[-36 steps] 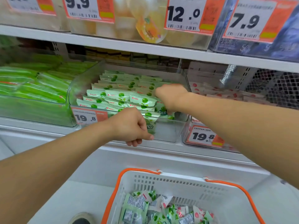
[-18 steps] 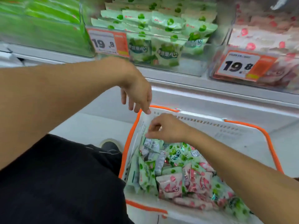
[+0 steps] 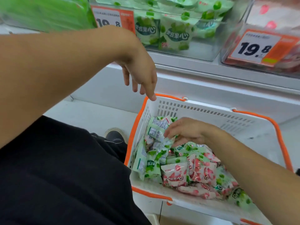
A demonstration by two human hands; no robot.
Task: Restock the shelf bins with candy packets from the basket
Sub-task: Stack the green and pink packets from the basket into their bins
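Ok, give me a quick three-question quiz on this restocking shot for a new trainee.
1. True or false: the left hand grips a packet.
2. Which hand reaches into the basket? A) left B) right C) both
3. Fill in: the bin directly above the basket holds ____ packets.

Key: 1. False: it hangs with nothing in it, above the basket's corner. 2. B: the right hand is on the green packets in the basket; whether it grips one, I cannot tell. 3. green.
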